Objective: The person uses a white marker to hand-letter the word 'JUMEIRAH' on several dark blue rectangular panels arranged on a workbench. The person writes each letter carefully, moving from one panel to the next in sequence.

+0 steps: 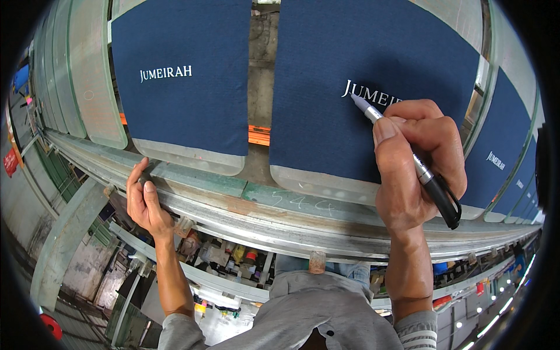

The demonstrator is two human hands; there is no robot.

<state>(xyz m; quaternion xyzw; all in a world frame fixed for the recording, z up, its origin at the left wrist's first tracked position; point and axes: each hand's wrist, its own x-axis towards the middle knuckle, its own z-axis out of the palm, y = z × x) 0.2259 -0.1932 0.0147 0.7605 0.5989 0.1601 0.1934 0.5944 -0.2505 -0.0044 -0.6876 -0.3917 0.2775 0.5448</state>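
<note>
One view only, and it's the left of the wearer's two head cameras, staring steeply down! Close over the blue panel [326, 128] at upper right, it catches the wearer's grey shirt [315, 303] bottom centre, fisheye bending the metal rail [274, 234].
</note>
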